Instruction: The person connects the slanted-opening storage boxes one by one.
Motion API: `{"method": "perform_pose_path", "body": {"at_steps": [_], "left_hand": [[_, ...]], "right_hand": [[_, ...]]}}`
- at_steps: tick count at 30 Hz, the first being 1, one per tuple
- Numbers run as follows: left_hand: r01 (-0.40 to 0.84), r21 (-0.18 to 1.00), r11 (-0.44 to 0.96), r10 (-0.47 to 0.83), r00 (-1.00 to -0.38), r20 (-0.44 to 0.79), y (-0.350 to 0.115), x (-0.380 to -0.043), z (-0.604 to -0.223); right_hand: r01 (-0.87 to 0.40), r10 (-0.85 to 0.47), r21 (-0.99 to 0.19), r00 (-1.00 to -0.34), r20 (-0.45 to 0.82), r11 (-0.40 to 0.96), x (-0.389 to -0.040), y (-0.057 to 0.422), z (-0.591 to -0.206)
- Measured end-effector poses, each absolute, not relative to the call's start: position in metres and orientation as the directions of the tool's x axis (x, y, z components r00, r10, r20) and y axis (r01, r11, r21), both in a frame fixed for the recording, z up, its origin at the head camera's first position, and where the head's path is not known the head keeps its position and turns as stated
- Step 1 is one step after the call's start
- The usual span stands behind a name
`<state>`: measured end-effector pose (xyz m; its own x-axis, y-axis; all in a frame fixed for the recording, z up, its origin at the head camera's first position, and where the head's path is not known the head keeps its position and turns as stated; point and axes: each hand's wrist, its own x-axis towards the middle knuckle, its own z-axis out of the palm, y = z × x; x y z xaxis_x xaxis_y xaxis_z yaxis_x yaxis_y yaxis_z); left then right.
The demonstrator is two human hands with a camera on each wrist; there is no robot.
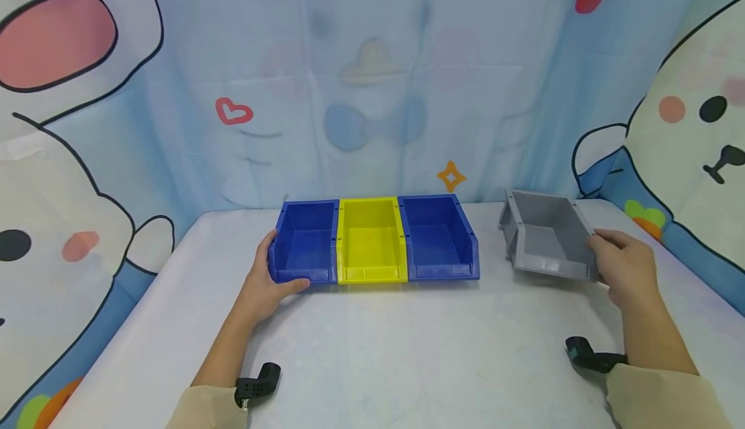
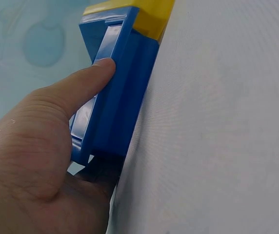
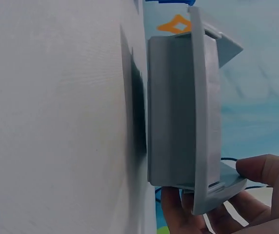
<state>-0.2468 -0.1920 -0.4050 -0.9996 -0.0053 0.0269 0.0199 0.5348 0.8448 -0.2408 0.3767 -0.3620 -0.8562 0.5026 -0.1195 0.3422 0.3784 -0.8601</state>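
Note:
Three open storage bins stand side by side on the table: a left blue bin, a yellow bin and a right blue bin. My left hand holds the left blue bin at its left end, the thumb on its front lip and the other fingers along its outer side. Off to the right, my right hand pinches the right wall of a grey bin. In the right wrist view the grey bin appears slightly raised, with a shadow beside it; fingers curl below its wall.
A white cloth covers the table. Behind it hangs a light blue curtain with cartoon prints, close to the bins' backs. A gap of bare table separates the right blue bin from the grey one. Black wrist cameras sit on both wrists.

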Motion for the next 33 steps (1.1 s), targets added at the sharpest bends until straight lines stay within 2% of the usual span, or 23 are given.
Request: {"method": "perform_pose_path", "body": {"at_steps": [16, 33], "left_hand": [[0.017, 0.847, 0.531, -0.008, -1.0, 0.025, -0.192, -0.247, -0.404], [0.015, 0.848, 0.529, -0.009, -1.0, 0.023, -0.191, -0.245, -0.404]], "right_hand": [[0.272, 0.487, -0.916, -0.868, -0.102, 0.294, -0.241, 0.368, -0.345], [0.182, 0.4, -0.93, -0.916, -0.043, 0.318, -0.241, 0.349, -0.334]]}}
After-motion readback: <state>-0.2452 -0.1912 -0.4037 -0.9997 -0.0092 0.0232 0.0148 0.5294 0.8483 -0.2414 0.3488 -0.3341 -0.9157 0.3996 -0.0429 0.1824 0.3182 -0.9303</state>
